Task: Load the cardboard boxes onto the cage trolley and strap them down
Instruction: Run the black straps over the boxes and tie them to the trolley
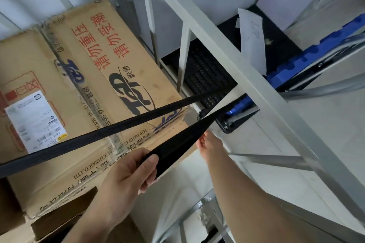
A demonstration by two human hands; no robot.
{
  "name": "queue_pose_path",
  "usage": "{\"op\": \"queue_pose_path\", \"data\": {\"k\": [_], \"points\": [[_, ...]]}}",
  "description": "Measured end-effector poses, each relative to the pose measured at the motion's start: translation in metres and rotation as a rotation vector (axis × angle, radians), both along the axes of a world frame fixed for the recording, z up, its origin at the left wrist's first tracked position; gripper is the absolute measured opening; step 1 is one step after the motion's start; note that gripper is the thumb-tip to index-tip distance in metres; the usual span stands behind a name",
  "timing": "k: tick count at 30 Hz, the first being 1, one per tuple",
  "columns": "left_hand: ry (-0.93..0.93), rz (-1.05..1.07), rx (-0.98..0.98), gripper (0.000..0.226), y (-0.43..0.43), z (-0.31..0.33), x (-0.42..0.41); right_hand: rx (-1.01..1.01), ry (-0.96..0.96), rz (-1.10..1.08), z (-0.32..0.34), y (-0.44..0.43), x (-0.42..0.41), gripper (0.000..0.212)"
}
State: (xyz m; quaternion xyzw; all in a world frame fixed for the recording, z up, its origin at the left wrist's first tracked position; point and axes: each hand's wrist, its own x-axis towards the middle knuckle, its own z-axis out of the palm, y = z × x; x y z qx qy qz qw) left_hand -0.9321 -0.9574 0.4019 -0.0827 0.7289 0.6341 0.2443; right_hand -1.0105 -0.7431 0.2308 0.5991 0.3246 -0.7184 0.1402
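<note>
L hand (126,175) grips strap (177,140); boxes (118,61) in trolley (217,31).

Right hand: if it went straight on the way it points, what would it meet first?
Probably the black strap, the run that the left hand grips: it crosses just ahead of the right hand, which may already touch it. Depth is unclear.

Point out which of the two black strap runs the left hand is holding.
The lower, nearer run, which the left hand grips; it heads toward the right hand. The upper run crosses the cardboard box, apart from that grip.
</note>
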Motion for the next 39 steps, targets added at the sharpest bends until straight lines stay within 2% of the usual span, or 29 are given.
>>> {"op": "queue_pose_path", "data": {"k": [2,6,15,18,21,24,26,28,30,32,35,39], "points": [[0.022,0.031,0.006,0.043,-0.005,-0.008,-0.001,-0.045,0.068,-0.027,-0.009,-0.001,-0.009,0.01],[0.111,0.038,-0.028,0.045,-0.013,-0.019,-0.004,-0.148,0.031,-0.237,-0.024,0.003,-0.023,0.013],[0.163,-0.005,-0.076,0.047,-0.002,-0.021,-0.006,-0.251,0.019,-0.323,-0.012,0.006,0.014,0.011],[0.108,-0.023,-0.049,0.044,0.003,-0.017,0.001,-0.315,0.028,-0.221,0.01,-0.02,0.016,0.005],[0.0,-0.027,0.005,0.036,0.006,-0.008,0.016,-0.217,0.003,-0.034,0.036,-0.03,0.02,0.022],[-0.069,-0.047,-0.028,0.039,0.01,0.009,0.038,-0.126,0.038,0.08,0.076,-0.02,0.028,0.015],[-0.093,-0.052,-0.087,0.039,0.015,0.026,0.051,-0.03,0.062,0.18,0.109,-0.013,0.033,0.007],[-0.1,-0.043,-0.129,0.037,0.017,0.043,0.06,0.118,0.02,0.315,0.14,-0.01,0.04,0.01],[-0.103,-0.041,-0.176,0.035,0.016,0.062,0.069,0.293,0.038,0.533,0.17,-0.006,0.054,0.02],[-0.097,-0.034,-0.262,0.034,0.012,0.086,0.082,0.405,0.114,0.772,0.206,-0.005,0.072,0.019],[-0.083,0.0,-0.408,0.035,0.001,0.116,0.109,0.387,0.228,0.937,0.259,-0.004,0.09,0.021],[-0.131,0.037,-0.594,0.029,-0.021,0.146,0.156,0.186,0.341,0.995,0.315,-0.024,0.105,0.011]]}}
